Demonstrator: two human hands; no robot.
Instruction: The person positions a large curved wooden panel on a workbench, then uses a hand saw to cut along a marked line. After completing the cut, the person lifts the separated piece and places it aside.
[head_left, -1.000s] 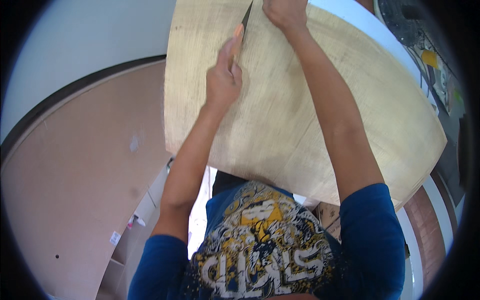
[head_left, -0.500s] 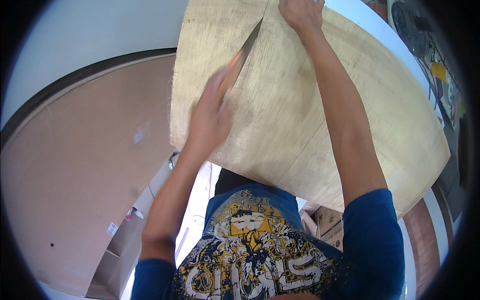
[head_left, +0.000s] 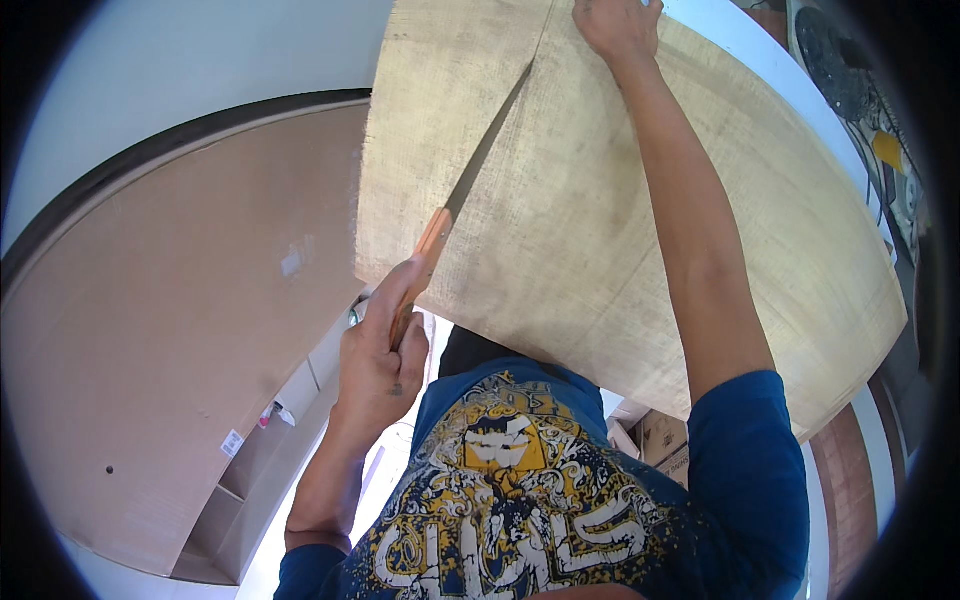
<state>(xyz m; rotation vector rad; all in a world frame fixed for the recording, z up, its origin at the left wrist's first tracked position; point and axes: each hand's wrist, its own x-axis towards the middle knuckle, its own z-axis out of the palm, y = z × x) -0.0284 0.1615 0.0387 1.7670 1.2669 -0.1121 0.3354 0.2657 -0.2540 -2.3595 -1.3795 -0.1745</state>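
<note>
My left hand (head_left: 385, 350) is closed round the wooden handle of a handsaw (head_left: 487, 150). The saw's long, tapering blade slants up and to the right over a large pale plywood sheet (head_left: 560, 230). Its tip meets a thin dark line running up the sheet to the top of the view. My right hand (head_left: 618, 28) rests on the sheet near its far edge, just right of that line. Most of its fingers are cut off by the upper edge of the view, so their grip is hidden.
A big brown panel (head_left: 190, 300) with open compartments along its side stands at left. Cardboard boxes (head_left: 663, 437) lie below the sheet. At the far right are a dark round fan-like object (head_left: 832, 65), cables and a yellow item (head_left: 887, 151).
My left hand has drawn back toward my body with the saw, past the sheet's near edge, baring more blade. My right hand stays on the sheet; the view has shifted slightly.
</note>
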